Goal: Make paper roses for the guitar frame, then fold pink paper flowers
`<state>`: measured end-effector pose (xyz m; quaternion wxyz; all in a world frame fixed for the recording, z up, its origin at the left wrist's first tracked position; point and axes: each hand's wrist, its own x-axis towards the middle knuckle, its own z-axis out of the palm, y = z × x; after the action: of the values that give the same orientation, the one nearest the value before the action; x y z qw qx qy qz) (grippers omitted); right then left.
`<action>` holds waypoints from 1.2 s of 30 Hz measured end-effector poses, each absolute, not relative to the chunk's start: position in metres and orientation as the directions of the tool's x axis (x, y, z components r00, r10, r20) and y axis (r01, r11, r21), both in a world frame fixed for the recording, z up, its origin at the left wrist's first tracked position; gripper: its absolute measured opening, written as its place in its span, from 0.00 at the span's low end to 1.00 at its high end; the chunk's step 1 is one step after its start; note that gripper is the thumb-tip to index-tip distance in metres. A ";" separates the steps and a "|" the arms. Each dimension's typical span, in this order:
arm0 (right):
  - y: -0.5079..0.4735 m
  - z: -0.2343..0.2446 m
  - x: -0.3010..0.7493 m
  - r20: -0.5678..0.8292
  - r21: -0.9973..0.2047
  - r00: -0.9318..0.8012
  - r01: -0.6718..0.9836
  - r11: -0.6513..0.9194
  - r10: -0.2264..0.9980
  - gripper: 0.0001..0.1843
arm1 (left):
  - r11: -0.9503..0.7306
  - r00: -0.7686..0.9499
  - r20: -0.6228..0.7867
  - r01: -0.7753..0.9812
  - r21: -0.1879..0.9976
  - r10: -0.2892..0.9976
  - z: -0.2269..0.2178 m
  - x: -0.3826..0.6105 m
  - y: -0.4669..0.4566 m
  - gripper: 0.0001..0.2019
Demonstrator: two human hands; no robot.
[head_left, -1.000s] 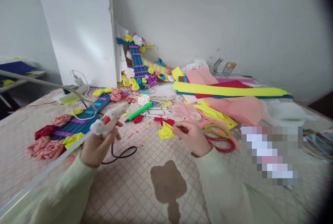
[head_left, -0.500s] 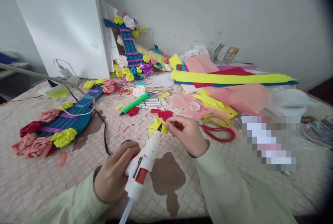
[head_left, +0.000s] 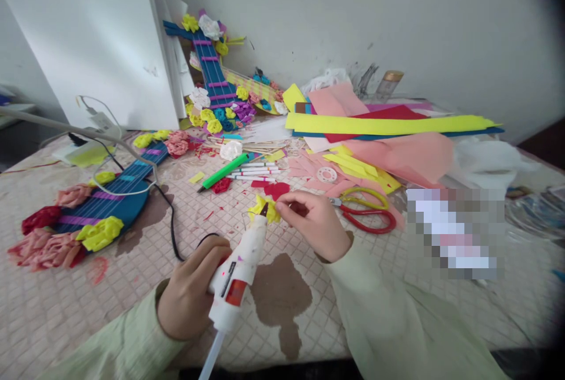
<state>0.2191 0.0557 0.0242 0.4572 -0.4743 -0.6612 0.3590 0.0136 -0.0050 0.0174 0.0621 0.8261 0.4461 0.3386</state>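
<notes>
My left hand [head_left: 189,292] is closed round a white hot glue gun [head_left: 236,277] with a red label, its nozzle tip touching a small yellow paper flower [head_left: 265,209]. A clear glue stick juts from the gun's back toward the lower edge. My right hand [head_left: 315,224] pinches the yellow flower from the right, just above the quilted table cover [head_left: 132,286]. The gun's black cord [head_left: 170,227] runs off to the left.
Red and yellow scissors [head_left: 368,215] lie right of my right hand. Markers [head_left: 247,171] and a green pen sit behind the flower. A blue flower-trimmed guitar shape [head_left: 101,203] lies left, another [head_left: 212,74] leans on the wall. Coloured paper sheets [head_left: 388,127] pile at the back right.
My left hand brought the glue gun from the upper left down to the middle, and its nozzle now touches the yellow flower held by my right hand. The view shifted slightly.
</notes>
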 end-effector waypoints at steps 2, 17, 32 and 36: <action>0.056 0.024 0.219 0.262 -0.908 -0.136 0.299 0.292 0.955 0.07 | -0.618 0.397 0.511 0.680 0.393 0.762 0.016 0.013 -0.004 0.06; 0.055 0.026 0.219 0.245 -0.912 -0.143 0.301 0.278 0.959 0.07 | -0.694 0.482 0.538 0.653 0.305 0.691 0.018 0.015 -0.002 0.07; 0.055 0.025 0.220 0.265 -0.918 -0.143 0.267 0.295 0.954 0.07 | -0.691 0.506 0.501 0.654 0.308 0.702 0.014 0.012 -0.003 0.07; 0.055 0.024 0.220 0.266 -0.916 -0.147 0.269 0.297 0.953 0.07 | -0.677 0.495 0.486 0.655 0.336 0.720 0.012 0.012 -0.004 0.07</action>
<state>0.2199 0.0549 0.0239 0.4611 -0.4626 -0.6602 0.3709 0.0120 -0.0038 0.0124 0.0532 0.8630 0.3983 0.3062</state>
